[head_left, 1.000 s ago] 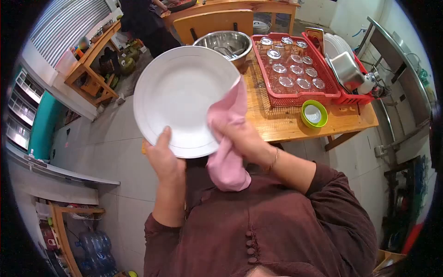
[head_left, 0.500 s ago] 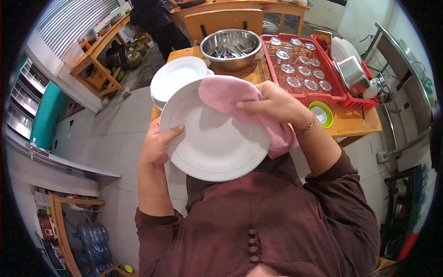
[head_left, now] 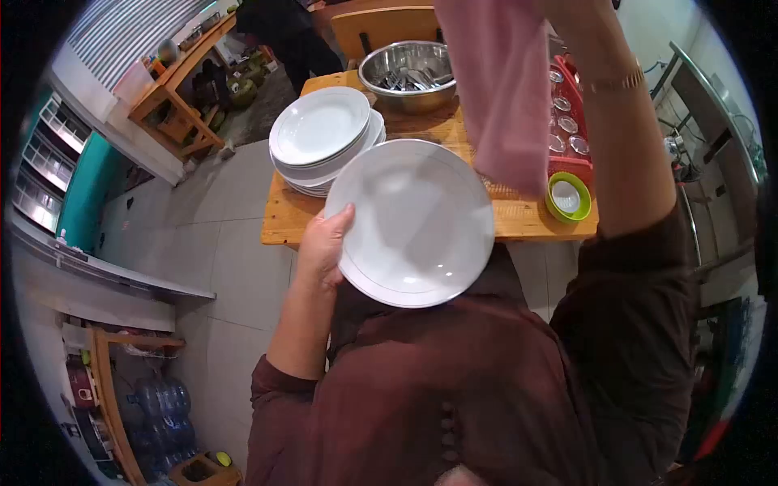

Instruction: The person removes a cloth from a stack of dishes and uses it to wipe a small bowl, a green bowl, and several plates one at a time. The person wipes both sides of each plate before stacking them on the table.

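Note:
My left hand (head_left: 322, 247) grips the left rim of a white plate (head_left: 413, 227), thumb on the upper face. The plate is tilted toward me in front of my body. My right hand (head_left: 574, 18) is raised at the top edge of the view, partly cut off. From it hangs a pink cloth (head_left: 510, 97), apart from the plate and covering part of the table behind. Beyond the held plate, a stack of white plates (head_left: 320, 130) stands on the wooden table's left side.
On the wooden table (head_left: 284, 215) are a steel bowl of cutlery (head_left: 409, 77), a red crate (head_left: 577, 146) with upturned glasses, and a green bowl (head_left: 567, 198). A person in dark clothes (head_left: 288, 40) stands behind. Large water bottles (head_left: 166, 413) sit at the lower left.
My right hand has lifted the pink cloth off the plate, up and to the right. My left hand has shifted the plate slightly right, and the plate stack shows more fully.

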Available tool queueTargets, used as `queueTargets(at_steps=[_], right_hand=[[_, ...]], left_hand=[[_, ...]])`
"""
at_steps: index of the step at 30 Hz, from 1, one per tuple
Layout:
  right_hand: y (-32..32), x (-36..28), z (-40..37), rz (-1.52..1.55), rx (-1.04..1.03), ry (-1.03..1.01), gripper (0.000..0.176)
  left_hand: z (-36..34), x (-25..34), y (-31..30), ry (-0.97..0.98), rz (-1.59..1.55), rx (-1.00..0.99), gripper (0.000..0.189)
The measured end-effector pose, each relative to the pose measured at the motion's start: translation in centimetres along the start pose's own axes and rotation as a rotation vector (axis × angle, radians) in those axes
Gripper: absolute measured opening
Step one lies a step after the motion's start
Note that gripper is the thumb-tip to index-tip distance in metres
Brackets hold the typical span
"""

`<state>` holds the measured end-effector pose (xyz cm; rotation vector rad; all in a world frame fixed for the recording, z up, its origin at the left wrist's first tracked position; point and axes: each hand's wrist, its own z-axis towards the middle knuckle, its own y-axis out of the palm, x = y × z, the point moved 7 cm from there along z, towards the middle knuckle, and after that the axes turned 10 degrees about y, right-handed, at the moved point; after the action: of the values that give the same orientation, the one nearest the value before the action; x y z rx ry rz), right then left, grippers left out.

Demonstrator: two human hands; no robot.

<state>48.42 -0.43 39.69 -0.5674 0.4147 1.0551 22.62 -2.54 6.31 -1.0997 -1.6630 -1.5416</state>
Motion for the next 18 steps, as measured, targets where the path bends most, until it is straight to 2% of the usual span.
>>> queueTargets(at_steps=[1, 2, 3, 4, 5, 6, 8, 10, 11, 12, 13, 15, 16, 18], right_hand=[[0.6, -0.4, 1.1, 0.042, -0.098, -0.109, 0.027], [1.4, -1.4, 0.4, 0.03, -0.124, 0.086, 0.028], [2.5, -1.9, -0.7, 0.07, -0.241, 0.118, 0.026], [3.6, -2.5, -1.9, 0.105, -0.357, 0.156, 0.024], [4.4, -2.6, -3.6, 0.19, -0.562, 0.027, 0.02], [5.3, -4.0, -7.1, 0.096, -0.809, -0.077, 0.022], [6.5, -3.1, -14.3, -0.125, -1.357, 0.036, 0.031], [5.9, -2.4, -15.7, -0.156, -1.29, 0.18, 0.032], [6.3, 0.3, -16.2, -0.209, -1.173, 0.21, 0.036], [6.6, 2.9, -16.7, -0.257, -1.056, 0.245, 0.04], [7.4, 5.7, -17.2, -0.385, -0.925, 0.246, 0.046], [9.7, 9.6, -19.0, -0.665, -0.656, 0.395, 0.064], [11.1, 10.1, -20.1, -0.685, -0.538, 0.326, 0.067], [13.2, 10.3, -22.3, -0.714, -0.314, 0.186, 0.076]], left_hand=[[0.2, -0.7, 0.2, -0.027, 0.001, -0.023, 0.033], [0.4, -1.1, 0.6, -0.052, 0.001, -0.046, 0.033], [0.6, -1.4, 1.1, -0.077, 0.002, -0.067, 0.033], [0.7, -1.5, 1.0, -0.124, 0.086, 0.001, 0.033], [1.2, -0.8, 2.5, 0.021, 0.023, -0.138, 0.039], [1.5, -0.1, 3.7, 0.166, -0.039, -0.276, 0.045], [0.5, 1.8, 3.7, 0.333, -0.037, -0.258, 0.043], [0.5, 2.1, 2.3, 0.288, -0.019, -0.091, 0.034], [1.5, 1.3, 1.8, 0.218, -0.063, -0.075, 0.033], [1.0, 2.2, 2.0, 0.261, 0.016, 0.05, 0.031], [0.7, 2.4, 2.4, 0.277, 0.094, 0.07, 0.031], [-0.1, 2.7, 3.0, 0.319, 0.244, 0.111, 0.031], [-1.0, 3.5, 4.4, 0.485, 0.347, 0.049, 0.032], [-1.7, 3.0, 5.1, 0.602, 0.441, 0.11, 0.032]])
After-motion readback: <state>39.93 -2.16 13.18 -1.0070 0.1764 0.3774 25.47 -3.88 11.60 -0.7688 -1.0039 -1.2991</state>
